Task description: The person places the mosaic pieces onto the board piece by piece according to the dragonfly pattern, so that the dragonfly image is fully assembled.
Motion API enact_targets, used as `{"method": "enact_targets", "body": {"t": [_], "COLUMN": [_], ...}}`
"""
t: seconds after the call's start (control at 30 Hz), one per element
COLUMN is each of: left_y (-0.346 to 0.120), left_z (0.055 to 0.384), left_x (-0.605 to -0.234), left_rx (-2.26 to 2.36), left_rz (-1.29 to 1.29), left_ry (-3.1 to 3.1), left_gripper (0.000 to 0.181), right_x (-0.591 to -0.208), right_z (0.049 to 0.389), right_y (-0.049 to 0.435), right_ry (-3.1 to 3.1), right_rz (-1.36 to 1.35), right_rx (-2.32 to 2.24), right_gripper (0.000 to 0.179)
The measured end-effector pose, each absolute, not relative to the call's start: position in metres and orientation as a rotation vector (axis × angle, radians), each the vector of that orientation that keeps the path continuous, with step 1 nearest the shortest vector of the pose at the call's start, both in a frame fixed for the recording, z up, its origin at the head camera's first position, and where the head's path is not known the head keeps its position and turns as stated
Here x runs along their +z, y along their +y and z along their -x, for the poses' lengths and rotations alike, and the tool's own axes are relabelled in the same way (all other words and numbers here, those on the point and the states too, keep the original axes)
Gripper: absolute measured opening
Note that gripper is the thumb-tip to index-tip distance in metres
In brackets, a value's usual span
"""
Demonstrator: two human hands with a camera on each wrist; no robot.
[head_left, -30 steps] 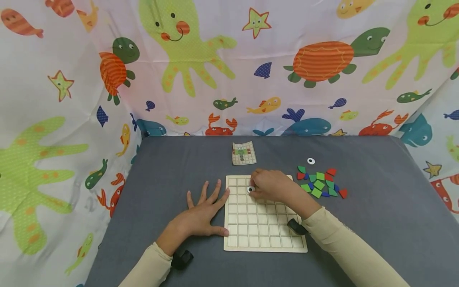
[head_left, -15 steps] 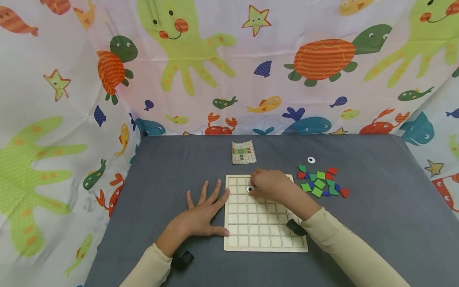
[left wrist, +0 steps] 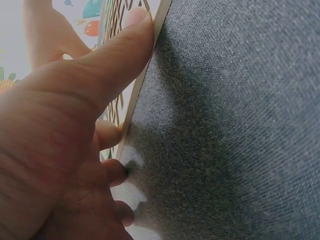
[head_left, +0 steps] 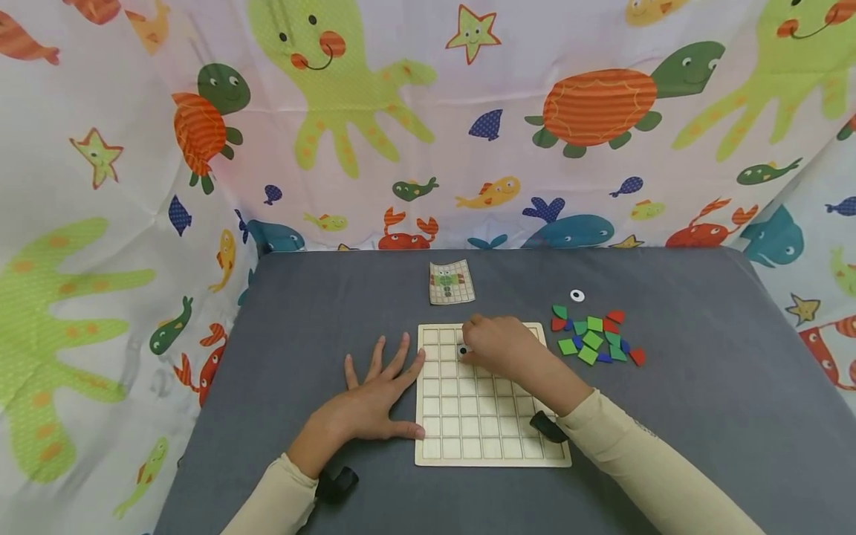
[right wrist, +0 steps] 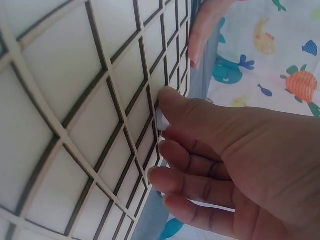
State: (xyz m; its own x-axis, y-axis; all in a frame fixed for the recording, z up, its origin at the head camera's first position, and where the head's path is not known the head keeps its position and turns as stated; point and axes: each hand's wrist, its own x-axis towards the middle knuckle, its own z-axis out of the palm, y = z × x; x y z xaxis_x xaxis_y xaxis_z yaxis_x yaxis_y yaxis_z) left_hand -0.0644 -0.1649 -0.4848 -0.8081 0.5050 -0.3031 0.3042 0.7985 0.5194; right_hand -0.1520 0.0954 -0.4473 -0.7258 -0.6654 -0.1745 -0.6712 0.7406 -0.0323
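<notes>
A wooden grid board (head_left: pixel 487 427) lies on the grey cloth. My right hand (head_left: pixel 504 349) is over its upper part, thumb and index finger pinching a small white eye piece with a black dot (head_left: pixel 463 351) at the upper rows. In the right wrist view, only a white sliver of the eye piece (right wrist: pixel 161 121) shows between thumb and fingertips. The other fingers of the right hand (right wrist: pixel 240 160) are curled close over the grid. At the board's left edge rests my left hand (head_left: pixel 366 407), fingers spread, with thumb and index fingertip touching the rim.
Beyond the board lies a small pattern card (head_left: pixel 452 282) with a coloured figure on a grid. Several green, red and blue pieces (head_left: pixel 591 340) are scattered right of the board, and a second white eye piece (head_left: pixel 577 296) lies behind them. A printed curtain (head_left: pixel 401 96) encloses the table.
The head view has shifted slightly. Both hands keep their places on the board, and the right hand still pinches the eye piece over the same spot.
</notes>
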Motion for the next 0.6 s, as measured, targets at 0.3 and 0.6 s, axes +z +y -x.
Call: {"method": "enact_targets", "body": {"t": [0.3,0.6], "left_y": [-0.162,-0.163], "left_z": [0.065,0.064], "left_x": [-0.482,-0.473], "left_rx": [0.607,0.571], "left_rz": [-0.613,-0.596], "left_ry": [2.553,2.549], "left_gripper": [0.121,0.119], "right_x": [-0.449,-0.452], "right_z": [0.145,0.142], "right_y": [0.098,0.096], "right_ry": [2.892,2.946], "right_rz": [1.165,1.208], "right_rx": [0.101,0.106], "right_gripper": [0.035,0.031]}}
